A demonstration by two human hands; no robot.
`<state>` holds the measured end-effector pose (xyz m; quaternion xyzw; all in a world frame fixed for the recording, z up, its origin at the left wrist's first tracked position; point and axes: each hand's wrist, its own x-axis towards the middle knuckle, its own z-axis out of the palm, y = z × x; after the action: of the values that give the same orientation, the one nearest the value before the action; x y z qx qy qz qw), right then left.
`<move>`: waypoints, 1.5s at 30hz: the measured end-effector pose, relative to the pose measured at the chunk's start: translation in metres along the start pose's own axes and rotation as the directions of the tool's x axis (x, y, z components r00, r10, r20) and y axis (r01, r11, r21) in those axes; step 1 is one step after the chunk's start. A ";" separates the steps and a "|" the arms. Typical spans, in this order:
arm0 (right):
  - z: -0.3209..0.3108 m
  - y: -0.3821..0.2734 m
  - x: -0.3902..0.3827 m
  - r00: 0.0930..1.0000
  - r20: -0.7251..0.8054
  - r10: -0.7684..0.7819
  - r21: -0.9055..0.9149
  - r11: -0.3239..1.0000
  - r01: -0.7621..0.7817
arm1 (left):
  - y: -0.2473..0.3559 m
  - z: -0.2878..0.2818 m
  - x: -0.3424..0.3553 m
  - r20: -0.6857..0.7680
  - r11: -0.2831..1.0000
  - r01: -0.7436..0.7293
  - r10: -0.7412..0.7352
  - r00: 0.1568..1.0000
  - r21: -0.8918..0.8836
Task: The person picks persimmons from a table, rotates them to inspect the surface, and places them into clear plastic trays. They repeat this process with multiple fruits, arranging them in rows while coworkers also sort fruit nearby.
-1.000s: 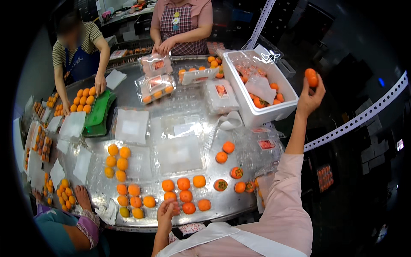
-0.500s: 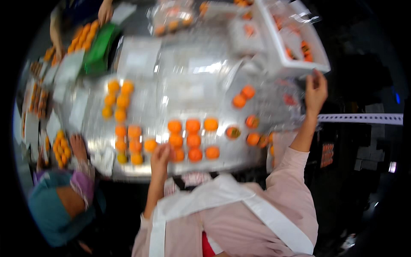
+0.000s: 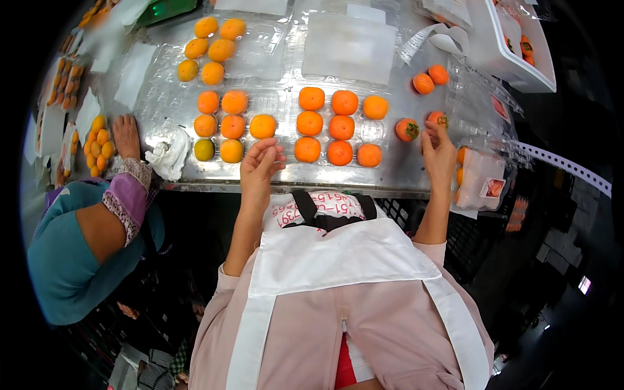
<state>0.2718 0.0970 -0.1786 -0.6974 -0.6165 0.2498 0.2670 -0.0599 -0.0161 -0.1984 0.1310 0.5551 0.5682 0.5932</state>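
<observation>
My right hand [image 3: 438, 151] has its fingertips closed around a persimmon [image 3: 439, 117] with its green leafy cap up, at the right of the metal table. Another cap-up persimmon [image 3: 407, 129] lies just left of it. My left hand [image 3: 261, 161] holds nothing, fingers loosely bent and apart, just below a yellow-orange persimmon [image 3: 262, 127] at the end of a row. Orange persimmons [image 3: 341, 127] sit in rows in a clear plastic tray in front of me. A second group [image 3: 232, 127], with one greenish fruit [image 3: 204, 150], fills part of the tray to its left.
Two loose persimmons [image 3: 423, 83] lie farther back on the right. A white foam box [image 3: 520, 71] stands at the far right, above a packed bag [image 3: 484, 185]. Left are a crumpled white cloth [image 3: 170, 156] and another person's hand [image 3: 126, 136] on the table.
My right hand has come down from the foam box's corner to the cap-up persimmon. My left hand stays near the front row. The view has shifted, bringing the fruit higher in the picture.
</observation>
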 end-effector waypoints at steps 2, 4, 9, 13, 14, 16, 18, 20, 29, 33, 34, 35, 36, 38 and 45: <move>-0.010 0.007 0.003 1.000 -0.024 -0.002 -0.109 0.994 -0.001 | -0.002 -0.004 -0.001 -0.016 1.000 0.002 -0.002 1.000 -0.005; -0.016 0.013 0.005 1.000 -0.004 0.022 -0.174 0.984 -0.022 | -0.004 -0.006 0.000 -0.013 1.000 0.014 -0.014 1.000 -0.017; 0.009 0.004 0.000 0.985 0.172 -0.029 -0.391 0.916 0.095 | -0.001 0.002 -0.001 0.013 1.000 0.019 -0.019 1.000 -0.003; 0.028 -0.005 0.003 0.969 0.119 -0.215 -0.428 0.870 0.245 | -0.002 0.004 -0.004 0.000 1.000 0.009 -0.009 1.000 0.018; 0.032 -0.016 0.006 0.948 0.153 -0.278 -0.353 0.881 0.315 | -0.005 0.002 -0.003 -0.003 1.000 0.021 -0.021 1.000 0.017; 0.049 -0.032 0.012 0.916 0.203 -0.346 -0.213 0.898 0.386 | -0.007 0.005 -0.002 -0.002 0.999 0.042 -0.042 0.999 0.029; 0.065 -0.034 0.021 0.886 0.214 -0.411 -0.258 0.851 0.457 | -0.006 0.011 -0.003 0.014 0.998 0.053 -0.053 0.998 0.040; 0.076 -0.029 0.030 0.857 0.267 -0.441 -0.299 0.807 0.509 | -0.006 0.015 -0.004 0.024 0.998 0.045 -0.046 0.999 0.042; 0.055 -0.004 0.036 0.882 0.466 -0.075 0.709 0.628 -0.321 | -0.011 0.012 0.001 -0.062 0.998 0.053 -0.051 0.997 0.042; 0.047 -0.003 0.029 0.779 0.613 -0.132 0.784 0.229 -0.577 | -0.012 0.015 0.004 -0.073 0.997 0.069 -0.066 0.995 0.032; 0.047 -0.002 0.028 0.803 0.589 -0.097 0.782 0.321 -0.535 | -0.012 0.016 0.004 -0.060 0.997 0.068 -0.066 0.996 0.035; 0.049 -0.002 0.028 0.826 0.560 -0.071 0.772 0.406 -0.489 | -0.012 0.017 0.003 -0.060 0.997 0.066 -0.063 0.996 0.033; 0.052 -0.002 0.029 0.848 0.528 -0.049 0.752 0.490 -0.441 | -0.012 0.018 0.002 -0.061 0.998 0.063 -0.061 0.996 0.031; 0.055 -0.012 0.033 0.924 0.371 -0.093 0.522 0.843 -0.125 | -0.012 0.018 0.002 -0.064 0.998 0.058 -0.056 0.996 0.033; 0.067 -0.021 0.046 0.821 0.263 -0.507 -0.106 0.831 0.546 | -0.012 0.017 -0.001 -0.086 0.999 0.031 -0.028 0.996 0.027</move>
<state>0.2168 0.1495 -0.2145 -0.4874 -0.8311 0.1871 0.1918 -0.0397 -0.0133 -0.2014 0.1068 0.5900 0.5564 0.5753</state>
